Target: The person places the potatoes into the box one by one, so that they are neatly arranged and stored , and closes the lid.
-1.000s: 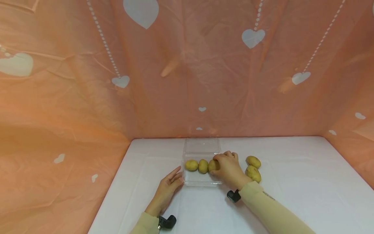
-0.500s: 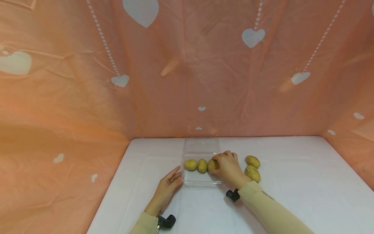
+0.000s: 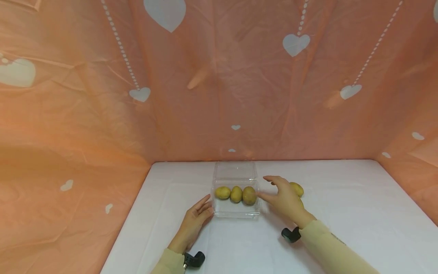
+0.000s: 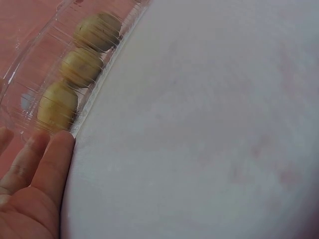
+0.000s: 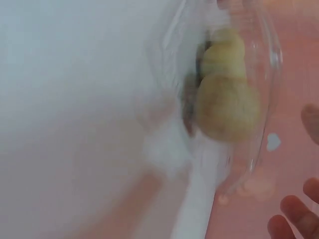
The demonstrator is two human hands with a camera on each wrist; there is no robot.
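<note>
A clear plastic clamshell box [image 3: 236, 212] lies on the white table with its lid [image 3: 234, 170] folded back. Three potatoes stand in a row inside it: a left potato [image 3: 222, 192], a middle potato [image 3: 236, 194] and a browner right potato [image 3: 249, 195]. My left hand [image 3: 195, 220] has its fingertips at the box's left side; in the left wrist view its fingers [image 4: 52, 164] are straight beside the plastic wall. My right hand [image 3: 285, 198] is just right of the box, thumb and fingers spread, holding nothing. Behind it two more potatoes [image 3: 297, 188] are partly hidden.
A white cloth covers the table [image 3: 349, 213]. An orange curtain [image 3: 219, 95] with white hearts hangs behind and along both sides. A small black camera [image 3: 194, 260] sits at the left wrist, another black camera [image 3: 291, 234] at the right wrist.
My right hand has let go of the right potato, which stays in the box, and has moved right, now overlapping the two loose potatoes. The left hand keeps its place.
</note>
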